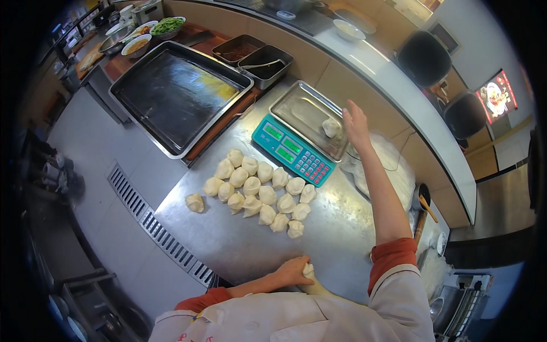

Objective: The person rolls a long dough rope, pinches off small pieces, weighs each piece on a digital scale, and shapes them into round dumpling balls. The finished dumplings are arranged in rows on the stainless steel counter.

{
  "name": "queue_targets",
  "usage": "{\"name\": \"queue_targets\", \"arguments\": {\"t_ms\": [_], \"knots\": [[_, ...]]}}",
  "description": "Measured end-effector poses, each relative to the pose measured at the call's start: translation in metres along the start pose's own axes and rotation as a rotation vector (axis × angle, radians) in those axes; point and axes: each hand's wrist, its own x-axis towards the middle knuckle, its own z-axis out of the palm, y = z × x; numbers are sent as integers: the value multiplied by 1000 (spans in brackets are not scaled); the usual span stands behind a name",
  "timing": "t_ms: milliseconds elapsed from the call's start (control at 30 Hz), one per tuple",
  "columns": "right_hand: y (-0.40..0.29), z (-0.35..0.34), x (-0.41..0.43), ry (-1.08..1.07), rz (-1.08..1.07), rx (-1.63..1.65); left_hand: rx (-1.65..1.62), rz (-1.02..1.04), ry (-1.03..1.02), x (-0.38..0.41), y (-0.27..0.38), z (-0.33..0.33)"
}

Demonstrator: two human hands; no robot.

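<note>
My left hand (295, 272) is closed around the end of a long dough roll (315, 287) at the table's near edge. Part of that roll is hidden by my jacket. Over the right rim of the digital scale's steel pan (295, 105) reaches my right hand (355, 124), fingers extended and holding nothing. A single dough piece (330, 127) lies in the pan, just left of that hand. Below the pan, the scale's green keypad panel (293, 149) has lit displays. Several dough pieces (252, 186) sit in rough rows on the steel table (342, 222), one of them (195, 203) apart at the left.
A large black rectangular pan (171, 98) stands at the back left. Behind it are steel containers (267, 68), one with a ladle, and bowls of food (167, 26). Plastic sheeting (384, 162) lies right of the scale. A floor drain grate (158, 226) runs along the left.
</note>
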Motion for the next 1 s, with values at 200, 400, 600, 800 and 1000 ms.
{"name": "queue_targets", "arguments": {"t_ms": [200,400,600,800,1000], "knots": [[-13,30,3,-92,-40,-38,-36,43,95,0,-7,11],[-17,35,-6,-546,25,-283,-106,70,98,-12,-6,5],[16,34,-23,-259,-40,-220,-94,151,130,-15,-15,16],[-26,-88,-102,51,-36,12,-238,-32,192,-17,-9,9],[35,-185,-356,-232,132,-444,-558,19,174,-15,-10,34]]}}
